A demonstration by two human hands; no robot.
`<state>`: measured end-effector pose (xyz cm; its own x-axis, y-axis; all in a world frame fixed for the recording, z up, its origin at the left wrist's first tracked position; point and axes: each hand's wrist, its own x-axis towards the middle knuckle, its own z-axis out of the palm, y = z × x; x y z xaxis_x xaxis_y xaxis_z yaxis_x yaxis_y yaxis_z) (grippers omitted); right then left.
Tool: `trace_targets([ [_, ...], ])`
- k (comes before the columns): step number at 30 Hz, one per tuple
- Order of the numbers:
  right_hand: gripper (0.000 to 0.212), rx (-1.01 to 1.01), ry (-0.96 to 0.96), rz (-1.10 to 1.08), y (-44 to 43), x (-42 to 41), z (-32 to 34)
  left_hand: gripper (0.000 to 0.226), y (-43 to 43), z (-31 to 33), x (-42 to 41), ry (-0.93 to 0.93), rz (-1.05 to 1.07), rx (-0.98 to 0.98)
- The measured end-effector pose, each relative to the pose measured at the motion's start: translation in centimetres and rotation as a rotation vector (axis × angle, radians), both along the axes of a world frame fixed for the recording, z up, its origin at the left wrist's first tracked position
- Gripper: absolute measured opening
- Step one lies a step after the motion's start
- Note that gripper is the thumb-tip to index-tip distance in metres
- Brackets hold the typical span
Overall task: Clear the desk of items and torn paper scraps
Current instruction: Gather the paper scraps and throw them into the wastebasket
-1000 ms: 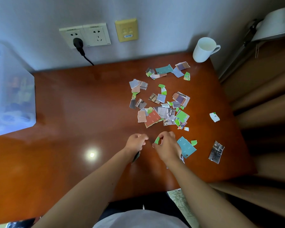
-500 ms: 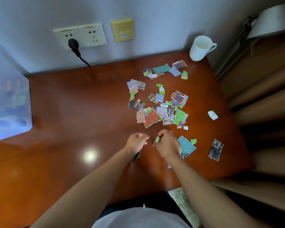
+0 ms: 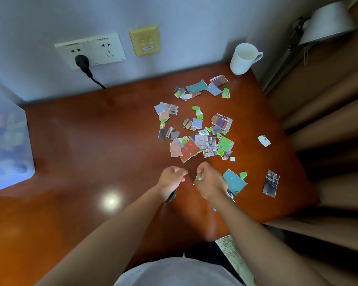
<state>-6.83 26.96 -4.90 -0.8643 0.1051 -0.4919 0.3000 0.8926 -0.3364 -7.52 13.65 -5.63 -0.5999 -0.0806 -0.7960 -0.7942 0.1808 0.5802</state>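
Green scrap [image 3: 198, 176], print unreadable, pinched in your right hand [image 3: 212, 182]; your left hand [image 3: 171, 179] grips a dark scrap [image 3: 172, 198].

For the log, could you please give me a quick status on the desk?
Left hand grips dark scrap. Right hand pinches green scrap. Scrap pile uncleared; mug on desk.
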Motion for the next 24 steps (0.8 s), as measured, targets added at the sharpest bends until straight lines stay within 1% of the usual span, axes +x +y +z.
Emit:
trace_targets([
  [2, 0.030, -0.078, 0.005, -0.057, -0.1, 0.0, -0.2, 0.022, 0.0, 0.1, -0.2, -0.010, 0.000, 0.008],
  [3, 0.029, -0.160, 0.010, -0.126, 0.0, 0.0, -0.2, 0.022, 0.1, 0.1, -0.3, -0.008, 0.000, 0.014],
  [5, 0.023, -0.401, 0.004, -0.380, 0.3, -0.2, 0.5, 0.021, 0.4, 0.2, -0.6, 0.016, -0.003, 0.018],
  [7, 0.016, -0.682, -0.051, -0.723, 1.0, -0.3, 1.5, 0.021, 1.0, 0.4, -0.7, 0.048, 0.004, 0.019],
  [9, 0.012, -0.875, -0.119, -0.954, 2.0, -0.4, 2.3, 0.022, 1.8, 0.6, -0.7, 0.079, -0.005, 0.033],
  [11, 0.009, -1.015, -0.161, -1.047, 3.4, -0.4, 2.7, 0.023, 2.9, 0.9, -0.6, 0.107, -0.035, 0.055],
  [14, 0.013, -1.171, -0.168, -1.112, 5.6, -0.3, 3.1, 0.020, 4.7, 1.2, -0.4, 0.147, -0.073, 0.077],
  [16, 0.016, -1.190, -0.175, -1.126, 7.0, -0.3, 3.3, 0.017, 6.0, 1.4, -0.2, 0.176, -0.079, 0.091],
  [19, 0.017, -1.068, -0.215, -1.072, 9.0, -0.4, 3.2, 0.018, 7.9, 1.5, 0.0, 0.208, -0.059, 0.098],
  [21, 0.021, -1.004, -0.228, -1.026, 10.5, -0.6, 3.4, 0.012, 9.2, 1.4, 0.2, 0.236, -0.062, 0.089],
  [23, 0.026, -0.987, -0.234, -0.993, 12.0, -0.8, 3.6, 0.009, 10.3, 1.0, 0.5, 0.255, -0.134, 0.059],
  [24, 0.028, -0.987, -0.242, -0.987, 12.7, -1.0, 3.7, 0.014, 10.7, 0.9, 0.6, 0.259, -0.221, 0.008],
])
